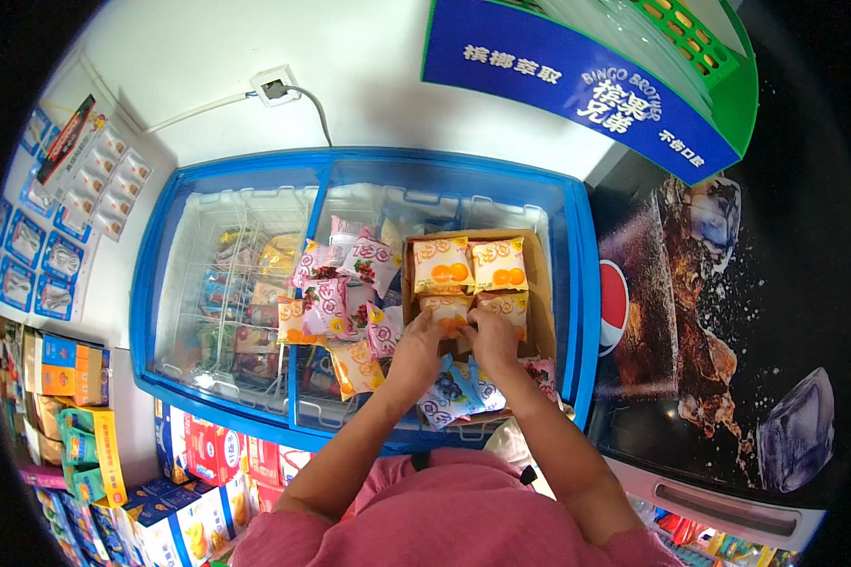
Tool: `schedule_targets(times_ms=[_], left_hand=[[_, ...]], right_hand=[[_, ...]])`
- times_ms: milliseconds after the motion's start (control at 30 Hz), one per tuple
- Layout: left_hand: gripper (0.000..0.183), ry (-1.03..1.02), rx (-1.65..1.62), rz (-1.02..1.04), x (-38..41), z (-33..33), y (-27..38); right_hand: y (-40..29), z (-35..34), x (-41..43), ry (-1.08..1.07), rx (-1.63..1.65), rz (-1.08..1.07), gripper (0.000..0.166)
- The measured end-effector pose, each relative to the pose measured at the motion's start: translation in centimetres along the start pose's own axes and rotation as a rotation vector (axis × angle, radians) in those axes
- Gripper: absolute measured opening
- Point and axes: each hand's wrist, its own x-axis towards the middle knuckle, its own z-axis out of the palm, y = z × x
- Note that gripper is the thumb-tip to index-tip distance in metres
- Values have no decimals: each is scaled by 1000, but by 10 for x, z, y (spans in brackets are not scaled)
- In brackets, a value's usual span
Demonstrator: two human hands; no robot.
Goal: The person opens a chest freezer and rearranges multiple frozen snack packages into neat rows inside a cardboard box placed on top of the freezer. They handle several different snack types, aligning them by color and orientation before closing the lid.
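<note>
A cardboard box (537, 312) rests in the right part of an ice-cream chest freezer. In it lie several plastic packets printed with oranges, two of them at the far end (441, 265) (498, 265). My left hand (418, 351) has its fingers on the near-left orange packet (445, 309). My right hand (493, 341) bends its fingers against the near-right orange packet (505, 306); its grip is partly hidden. Blue-printed packets (445, 398) lie at the box's near end, below my wrists. A pink-printed packet (541, 374) pokes out beside my right forearm.
Left of the box is a loose pile of pink berry packets (324, 306) and orange packets (357, 368). The blue freezer frame (586, 283) surrounds it all, with wire baskets (198, 298) on the left. A green-and-blue display box (574, 85) juts in overhead; a dark Pepsi cooler (638, 453) stands right.
</note>
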Motion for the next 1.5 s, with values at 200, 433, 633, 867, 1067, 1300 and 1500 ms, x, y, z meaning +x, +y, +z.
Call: schedule_targets(times_ms=[200,433,633,867,1067,1300,1500], left_hand=[[25,-184,72,30,5,-13,15],[31,-162,11,163,10,-4,3],[66,-391,-122,-70,-31,-37,22],[90,-276,5,40,-48,-31,34],[63,-334,-154,-184,-67,-36,25],[62,-387,-1012,-658,-87,-57,11],[72,-197,-1955,-660,-129,-66,-8]], right_hand=[[9,-5,2,-21,55,-77,11],[15,-14,7,-112,23,27,16],[31,-84,-38,-255,252,41,36],[5,-76,-58,-510,-138,-182,61],[0,-79,-60,-463,-172,-311,56],[-29,-102,-59,-486,-113,75,52],[-66,-75,-64,-386,442,245,53]])
